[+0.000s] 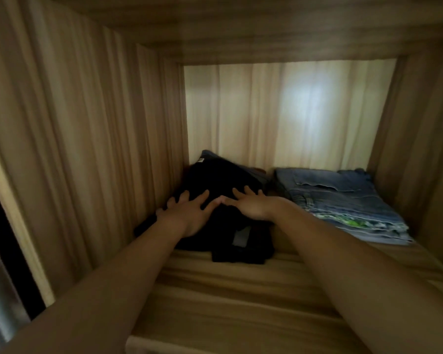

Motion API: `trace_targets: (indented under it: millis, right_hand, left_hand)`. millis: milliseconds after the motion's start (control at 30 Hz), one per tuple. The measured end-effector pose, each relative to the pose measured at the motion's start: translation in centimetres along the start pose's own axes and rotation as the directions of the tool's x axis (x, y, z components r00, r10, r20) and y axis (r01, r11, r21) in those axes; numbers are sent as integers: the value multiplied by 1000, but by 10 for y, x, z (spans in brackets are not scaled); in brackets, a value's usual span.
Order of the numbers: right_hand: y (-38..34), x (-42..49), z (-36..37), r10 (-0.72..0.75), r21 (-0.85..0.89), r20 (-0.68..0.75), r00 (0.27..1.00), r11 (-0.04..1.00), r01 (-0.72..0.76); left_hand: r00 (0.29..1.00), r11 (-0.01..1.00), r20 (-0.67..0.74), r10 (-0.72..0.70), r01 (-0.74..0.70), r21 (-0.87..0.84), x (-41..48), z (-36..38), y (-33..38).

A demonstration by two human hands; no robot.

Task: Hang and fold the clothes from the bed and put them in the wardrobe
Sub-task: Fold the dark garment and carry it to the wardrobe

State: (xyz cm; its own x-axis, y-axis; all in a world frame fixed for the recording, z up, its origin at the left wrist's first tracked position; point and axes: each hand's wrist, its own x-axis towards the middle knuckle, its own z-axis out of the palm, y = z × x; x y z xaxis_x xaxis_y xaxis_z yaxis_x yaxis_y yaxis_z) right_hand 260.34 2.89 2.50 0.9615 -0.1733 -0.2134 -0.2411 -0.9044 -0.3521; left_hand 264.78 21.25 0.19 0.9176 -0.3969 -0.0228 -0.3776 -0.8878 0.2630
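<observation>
1. Wooden walls of a wardrobe compartment (87, 123) close in on both sides and above, with a pale back panel (292, 111) lit by a soft bright patch
2. Its shelf (241, 290) is light striped wood and carries two stacks of folded clothes side by side, with a narrow gap between them
3. On the left sits the black pile (223, 175), close to the left wall; a grey label (241, 237) shows on its front fold and a small white tag (202, 159) at the back
4. A blue garment (211, 153) peeks out behind the black pile, against the back panel
5. The left hand (187, 213) lies flat on top of the black pile, palm down, fingers straight and spread, gripping nothing
6. The right hand (248, 204) lies flat on the same pile just beside it, fingers also spread, holding nothing; the two thumbs almost meet
7. On the right the denim stack (343, 195) lies folded flat near the right wall, with a layer of green-printed fabric (343, 217) showing at its front edge
8. Both bare forearms reach in over the front edge of the shelf
</observation>
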Motion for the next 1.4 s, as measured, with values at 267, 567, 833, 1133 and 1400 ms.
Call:
trace_targets:
  millis: [267,567,833,1133,1400]
  right_hand:
    - [7,-126,-4,-244,90,-96,965,963,252]
    - [-5,-214,6,-378,-179,-93,921,916,358]
    - [8,-243,38,-292,-297,-72,954,919,259]
    - [-133,-258,64,-615,-312,-343,710,787,532]
    - [-236,-227,87,-892,-646,-169,419,421,637]
  left_hand:
    - [999,994,7,46,-45,-99,-112,-8,-6]
    - [999,995,42,-27,31,-93,-271,-29,-15]
    - [983,984,41,-178,177,26,-344,-11,-41]
    - [966,971,-173,-190,159,-180,-349,0,-94]
    - [959,872,-244,-146,8,-490,-340,23,-121]
